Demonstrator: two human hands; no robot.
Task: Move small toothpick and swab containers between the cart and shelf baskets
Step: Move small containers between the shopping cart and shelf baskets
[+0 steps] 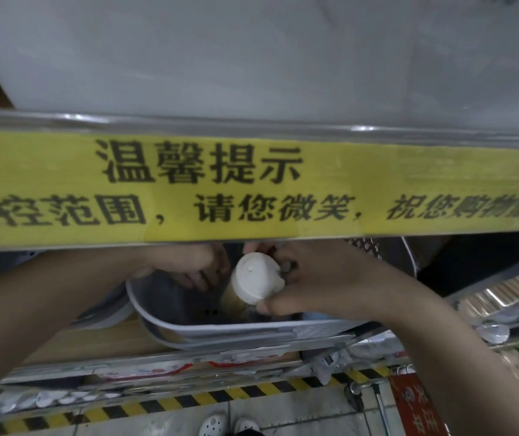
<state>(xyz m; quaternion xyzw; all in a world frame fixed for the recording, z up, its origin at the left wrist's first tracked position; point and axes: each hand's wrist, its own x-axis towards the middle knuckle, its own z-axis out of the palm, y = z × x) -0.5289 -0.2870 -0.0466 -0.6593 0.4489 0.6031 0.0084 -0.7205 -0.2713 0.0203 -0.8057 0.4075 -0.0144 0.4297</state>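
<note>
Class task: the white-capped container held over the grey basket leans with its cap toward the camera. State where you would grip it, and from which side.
Grip the white cap of the container from the right, as the right hand does. The cap is the widest exposed part; the tan body dips into the basket, and the left hand blocks the other side.

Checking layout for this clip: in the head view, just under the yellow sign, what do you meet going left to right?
Left hand reaching into the basket → white-capped container → right hand gripping it → foil trays.

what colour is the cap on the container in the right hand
White, on the container's cap, which the right hand grips; head view.
</note>
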